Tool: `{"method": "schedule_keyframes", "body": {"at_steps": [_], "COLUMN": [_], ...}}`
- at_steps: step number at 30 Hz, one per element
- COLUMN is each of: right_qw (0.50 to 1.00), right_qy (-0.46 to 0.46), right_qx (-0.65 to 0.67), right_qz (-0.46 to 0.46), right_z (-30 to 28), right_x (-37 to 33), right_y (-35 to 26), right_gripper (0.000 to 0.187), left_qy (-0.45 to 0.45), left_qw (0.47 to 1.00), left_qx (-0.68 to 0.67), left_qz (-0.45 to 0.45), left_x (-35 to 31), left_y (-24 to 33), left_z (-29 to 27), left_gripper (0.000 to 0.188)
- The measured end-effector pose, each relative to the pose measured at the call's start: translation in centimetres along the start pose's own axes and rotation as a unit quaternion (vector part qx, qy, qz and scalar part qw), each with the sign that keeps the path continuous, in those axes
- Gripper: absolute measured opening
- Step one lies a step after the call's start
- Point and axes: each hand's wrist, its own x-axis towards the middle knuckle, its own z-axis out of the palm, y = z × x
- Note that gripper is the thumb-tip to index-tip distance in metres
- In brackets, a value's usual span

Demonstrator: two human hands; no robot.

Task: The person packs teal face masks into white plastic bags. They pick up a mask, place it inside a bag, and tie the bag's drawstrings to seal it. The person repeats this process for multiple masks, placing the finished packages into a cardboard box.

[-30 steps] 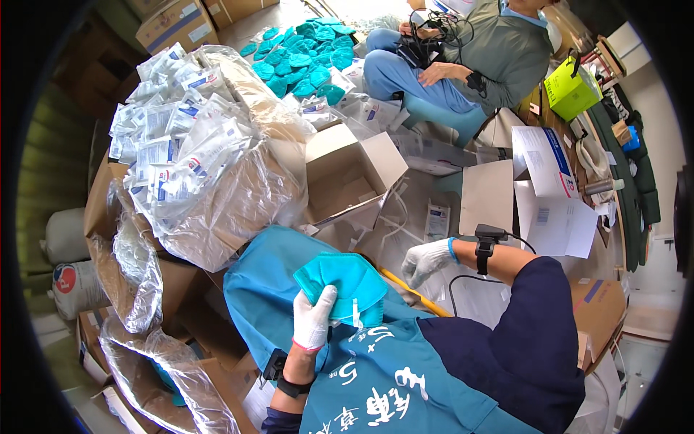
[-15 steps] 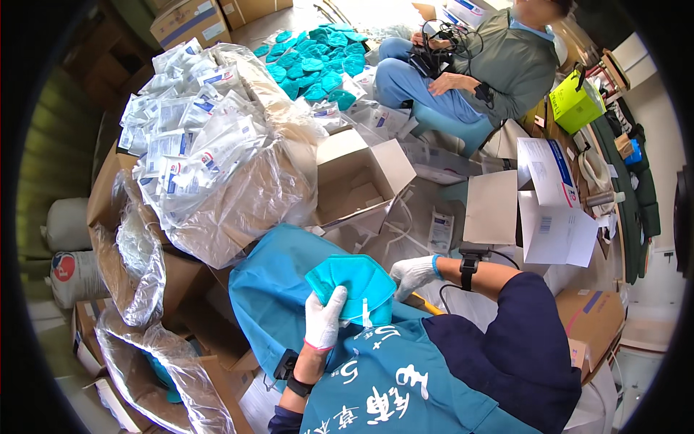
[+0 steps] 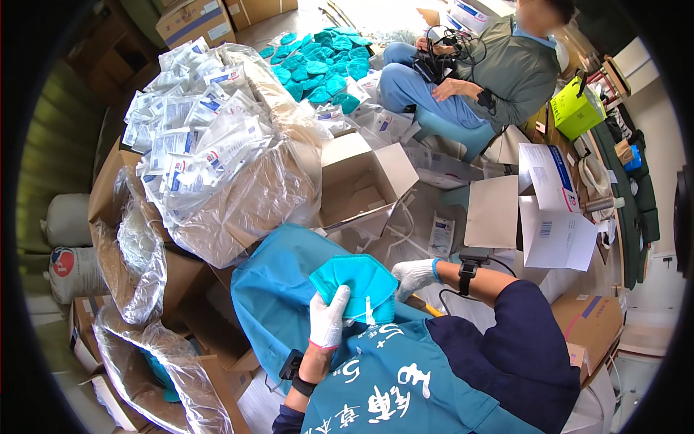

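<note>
Over my lap, my left hand (image 3: 329,318) in a white knitted glove grips a teal cup-shaped face mask (image 3: 358,281). Its thumb lies on the mask's face and the other fingers are hidden behind. A small white strip shows at the mask's lower edge. My right hand (image 3: 416,278), also gloved, is at the mask's right edge with its fingers curled; what they pinch there is hidden. A teal apron (image 3: 275,271) covers my lap beneath the mask. Whether one mask or several are stacked in my left hand, I cannot tell.
White packets (image 3: 195,123) fill a plastic-lined carton at left. Loose teal masks (image 3: 318,61) lie in a heap beyond. Open cartons (image 3: 369,181) (image 3: 499,217) stand ahead. A seated person (image 3: 499,72) holds black cables. Another plastic-lined box (image 3: 210,383) is at lower left.
The whole view has shifted slightly. My left hand still holds the mask and my right hand stays at its right edge; no clear change in grip shows.
</note>
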Motion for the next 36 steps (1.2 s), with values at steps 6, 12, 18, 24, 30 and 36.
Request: {"method": "schedule_keyframes", "body": {"at_steps": [6,12,18,24,30,36], "right_qw": [1.0,1.0,0.833,0.703,0.691,0.695], "right_qy": [-0.002,0.009,0.516,0.569,0.532,0.532], "right_qx": [0.008,-0.007,0.13,0.381,0.465,0.46], "right_qz": [-0.002,0.004,-0.153,-0.192,-0.151,-0.15], "right_z": [-0.1,-0.4,-8.9,-13.2,-11.1,-11.0], "right_x": [0.0,-0.8,-0.6,-3.0,-0.7,-1.3], "right_y": [-0.2,-1.5,-1.8,-6.5,-6.8,-6.2], "right_gripper": [0.03,0.029,0.02,0.032,0.046,0.046], "left_qy": [0.0,0.0,0.012,0.04,0.034,0.041], "left_qw": [1.0,1.0,1.0,0.999,0.999,0.999], "left_qx": [0.003,0.015,0.0,0.004,-0.002,-0.015], "left_qz": [-0.002,0.001,-0.002,0.01,0.011,0.025], "left_x": [0.1,0.1,0.0,-0.2,-0.7,-0.7], "left_y": [-0.1,-0.1,0.3,0.2,0.2,0.1], "left_z": [-0.1,0.2,-0.1,-0.3,-0.9,-1.3], "left_gripper": [0.024,0.023,0.022,0.024,0.024,0.024]}}
